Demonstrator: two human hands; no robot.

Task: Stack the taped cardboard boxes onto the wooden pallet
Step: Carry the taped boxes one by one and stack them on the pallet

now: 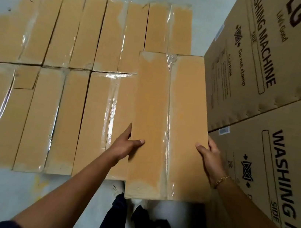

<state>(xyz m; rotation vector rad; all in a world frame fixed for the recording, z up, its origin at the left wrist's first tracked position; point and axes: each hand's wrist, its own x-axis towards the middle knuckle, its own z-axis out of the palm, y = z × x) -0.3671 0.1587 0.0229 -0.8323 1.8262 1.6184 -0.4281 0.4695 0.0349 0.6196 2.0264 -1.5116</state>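
Here, left hand (123, 146) and right hand (210, 158) gripping taped box (153, 104) sides, washing-machine carton (263, 187) just beside

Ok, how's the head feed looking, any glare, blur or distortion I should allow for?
Head view: glare streaks on the clear tape of the stacked brown cardboard boxes; wide-angle distortion tilts the printed washing-machine cartons at right; the long taped brown box gripped by the left hand and right hand is sharp; lower frame edge soft.
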